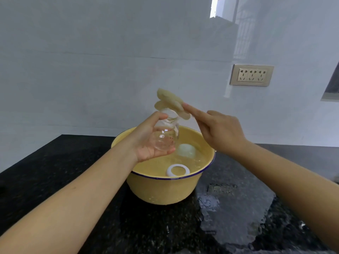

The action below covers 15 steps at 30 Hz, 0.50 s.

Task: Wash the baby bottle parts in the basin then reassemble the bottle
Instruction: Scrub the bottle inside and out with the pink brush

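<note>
Bottle (pixel 166 136) first, seen from your head camera. Your left hand (pixel 145 145) grips the clear body from below, fingers and thumb curled round it, above the water in the yellow basin (pixel 165 191). Its long axis runs from the base in your palm up and away, with the mouth tilted slightly towards your right hand (pixel 220 132). That hand is the nearer one to the mouth. Its index finger lies straight with the tip touching a pale sponge (pixel 170 102) at the opening, and the other fingers are curled back, gripping nothing. Blur hides whether the sponge enters the neck. Below your hands, a white ring (pixel 177 170) and a white dome (pixel 186 150) sit in the water.
</note>
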Motion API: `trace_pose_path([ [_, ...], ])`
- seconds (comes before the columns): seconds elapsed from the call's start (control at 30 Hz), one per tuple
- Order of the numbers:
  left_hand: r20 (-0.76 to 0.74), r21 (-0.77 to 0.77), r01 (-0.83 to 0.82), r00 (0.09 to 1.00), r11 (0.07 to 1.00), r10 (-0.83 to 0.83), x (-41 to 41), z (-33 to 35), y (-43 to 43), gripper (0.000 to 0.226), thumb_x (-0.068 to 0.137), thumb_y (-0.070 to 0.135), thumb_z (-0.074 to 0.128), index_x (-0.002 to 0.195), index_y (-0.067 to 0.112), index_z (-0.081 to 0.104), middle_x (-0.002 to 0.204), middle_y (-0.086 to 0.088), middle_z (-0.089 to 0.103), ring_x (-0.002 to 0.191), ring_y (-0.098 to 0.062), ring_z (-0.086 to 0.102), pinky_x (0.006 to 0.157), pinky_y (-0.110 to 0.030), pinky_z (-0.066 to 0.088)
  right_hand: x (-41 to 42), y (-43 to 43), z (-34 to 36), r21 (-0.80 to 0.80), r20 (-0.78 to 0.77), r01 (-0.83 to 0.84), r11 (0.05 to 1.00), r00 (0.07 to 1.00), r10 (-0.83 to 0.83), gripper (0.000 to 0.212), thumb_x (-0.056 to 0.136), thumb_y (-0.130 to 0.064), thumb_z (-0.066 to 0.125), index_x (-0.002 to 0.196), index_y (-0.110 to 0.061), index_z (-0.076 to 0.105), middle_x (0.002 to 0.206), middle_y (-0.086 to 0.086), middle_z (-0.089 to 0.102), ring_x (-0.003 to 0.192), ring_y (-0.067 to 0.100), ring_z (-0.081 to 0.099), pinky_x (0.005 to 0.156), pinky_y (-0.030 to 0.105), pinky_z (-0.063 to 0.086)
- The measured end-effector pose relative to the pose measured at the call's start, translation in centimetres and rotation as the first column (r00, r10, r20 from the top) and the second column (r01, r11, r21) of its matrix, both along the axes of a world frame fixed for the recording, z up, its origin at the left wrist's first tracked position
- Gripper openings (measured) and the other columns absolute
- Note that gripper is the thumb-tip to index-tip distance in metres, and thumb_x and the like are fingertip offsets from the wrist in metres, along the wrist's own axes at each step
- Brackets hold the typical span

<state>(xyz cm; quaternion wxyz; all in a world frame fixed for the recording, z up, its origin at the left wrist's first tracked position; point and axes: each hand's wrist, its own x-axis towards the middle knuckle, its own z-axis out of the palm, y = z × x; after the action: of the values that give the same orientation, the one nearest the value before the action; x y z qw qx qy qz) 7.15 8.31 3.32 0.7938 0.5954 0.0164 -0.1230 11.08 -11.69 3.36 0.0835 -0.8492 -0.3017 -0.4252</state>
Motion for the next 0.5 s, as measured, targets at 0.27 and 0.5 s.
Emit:
trace_pose_path([
  [0.27, 0.334, 0.185, -0.415, 0.879, 0.891, 0.340, 0.7, -1.3, -0.3, 0.043, 0.071, 0.041, 0.069, 0.109, 0.023, 0.058, 0.109, -0.004, 0.063, 0.095, -0.019, 0.065, 0.071, -0.036, 0.057, -1.8, 2.5, 0.7, 0.744, -0.654, 0.211, 0.634, 0.424, 0.627, 0.037, 0.099, -0.024, 0.041, 0.130, -0.039, 0.053, 0.054, -0.007, 0.035, 0.040, 0.007, 0.028, 0.038, 0.018, 0.024],
  [0.5, 0.433, 0.360, -0.201, 0.901, 0.911, 0.028, -0.5, -0.5, 0.5, 0.028, 0.072, 0.036, 0.070, 0.099, 0.030, 0.063, 0.091, 0.004, 0.065, 0.084, -0.016, 0.064, 0.068, -0.031, 0.055, -1.7, 2.2, 2.0, 0.755, -0.571, 0.380, 0.535, -0.020, 0.820, 0.029, 0.100, -0.020, 0.036, 0.104, -0.037, 0.060, 0.041, -0.009, 0.026, 0.029, 0.002, 0.018, 0.030, 0.011, 0.014],
])
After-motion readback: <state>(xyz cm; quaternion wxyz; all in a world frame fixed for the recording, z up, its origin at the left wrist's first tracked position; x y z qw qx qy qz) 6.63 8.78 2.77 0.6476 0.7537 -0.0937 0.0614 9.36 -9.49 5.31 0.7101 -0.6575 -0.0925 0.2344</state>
